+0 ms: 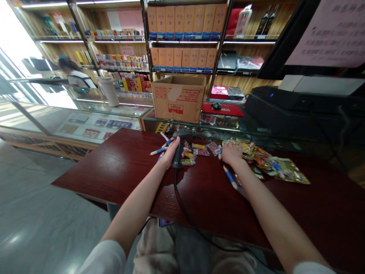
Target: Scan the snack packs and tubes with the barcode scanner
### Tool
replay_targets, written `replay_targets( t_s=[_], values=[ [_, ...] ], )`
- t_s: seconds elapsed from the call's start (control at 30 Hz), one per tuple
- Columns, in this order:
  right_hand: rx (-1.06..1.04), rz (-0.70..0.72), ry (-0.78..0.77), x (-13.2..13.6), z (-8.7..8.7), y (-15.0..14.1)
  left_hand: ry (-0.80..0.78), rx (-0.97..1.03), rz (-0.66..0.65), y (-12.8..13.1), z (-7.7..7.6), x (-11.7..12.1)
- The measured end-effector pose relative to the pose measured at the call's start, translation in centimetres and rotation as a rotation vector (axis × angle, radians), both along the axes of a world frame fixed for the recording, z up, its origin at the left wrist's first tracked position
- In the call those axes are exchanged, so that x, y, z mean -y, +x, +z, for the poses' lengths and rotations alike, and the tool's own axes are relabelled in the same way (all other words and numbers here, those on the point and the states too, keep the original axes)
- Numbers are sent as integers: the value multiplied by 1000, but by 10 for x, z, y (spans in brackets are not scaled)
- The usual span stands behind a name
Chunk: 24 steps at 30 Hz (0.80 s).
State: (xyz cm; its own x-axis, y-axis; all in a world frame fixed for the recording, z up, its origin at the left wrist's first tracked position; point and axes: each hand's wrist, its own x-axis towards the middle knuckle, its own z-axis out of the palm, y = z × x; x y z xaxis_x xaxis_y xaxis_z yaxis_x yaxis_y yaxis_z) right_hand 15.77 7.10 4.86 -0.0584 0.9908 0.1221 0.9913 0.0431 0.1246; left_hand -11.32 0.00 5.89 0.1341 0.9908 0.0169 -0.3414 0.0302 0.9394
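My left hand (170, 153) is wrapped round the handle of a black barcode scanner (178, 155), which rests head-away on the dark red table (128, 167). Several blue-and-white pen-like sticks (158, 151) lie left of it. Between my hands are small wrapped candies (201, 152) in clear, yellow and red. My right hand (231, 153) is closed at the near-left edge of a heap of gold snack packets (288, 169); its fingertips are partly hidden, and what they hold cannot be made out. Another blue-and-white stick (229, 177) lies just below that hand.
A cardboard box (178, 99) stands on the glass counter beyond the table. Right of it are a red mat (228, 109) with a mouse (216, 105), and a dark machine (273, 114). The scanner cable (182, 207) drops over the near edge. A person (75, 74) is at the far left.
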Motion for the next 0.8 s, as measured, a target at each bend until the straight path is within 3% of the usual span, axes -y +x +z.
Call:
replay_targets(
  t_s=[0.1, 0.23, 0.33, 0.43, 0.6, 0.7, 0.8],
  values=[
    [-67, 40, -15, -8, 7, -5, 13, 17, 21, 2, 0, 0],
    [-218, 320, 92, -26, 9, -36, -32, 22, 12, 3, 1, 1],
    [-406, 451, -82, -35, -4, -60, -30, 51, 2, 3, 2, 3],
    [-475, 442, -81, -34, -25, -66, -27, 52, 17, 2, 2, 4],
    [-634, 347, 110, -33, -48, -52, -7, 0, 9, 1, 1, 3],
    [-927, 378, 204, -38, -50, -48, -19, -32, -10, 2, 1, 4],
    [-1343, 360, 187, -42, -46, -48, -16, -26, -21, 4, 4, 7]
  ],
)
